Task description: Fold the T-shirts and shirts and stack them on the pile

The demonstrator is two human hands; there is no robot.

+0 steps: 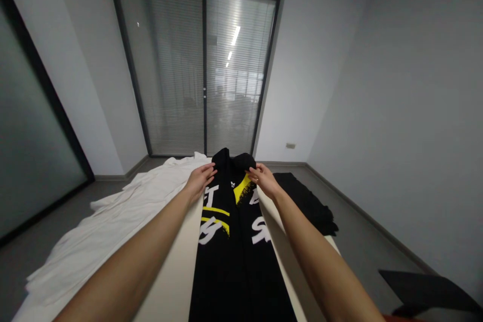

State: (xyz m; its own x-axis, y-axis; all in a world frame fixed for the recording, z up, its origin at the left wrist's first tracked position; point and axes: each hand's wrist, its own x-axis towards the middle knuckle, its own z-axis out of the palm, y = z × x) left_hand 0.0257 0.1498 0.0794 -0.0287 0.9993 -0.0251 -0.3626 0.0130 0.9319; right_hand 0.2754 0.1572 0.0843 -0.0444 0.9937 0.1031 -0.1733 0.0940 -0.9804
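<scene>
A long black hoodie [222,271] with white lettering and yellow prints lies lengthwise in front of me, a line running down its middle. Its bunched hood or collar [241,162] rises at the far end. My left hand [201,181] is at the left edge of that end, its fingers closed on the cloth. On the opposite side, my right hand [265,179] pinches the fabric just below the bunched part. Both arms reach far forward, and the fingertips are partly hard to make out against the dark cloth.
White cloth garments [124,216] lie spread along the left of the pale table [169,271]. A dark folded garment pile [305,201] lies at the right. A black chair part [426,289] stands at lower right. Beyond are glass panels with blinds [166,70].
</scene>
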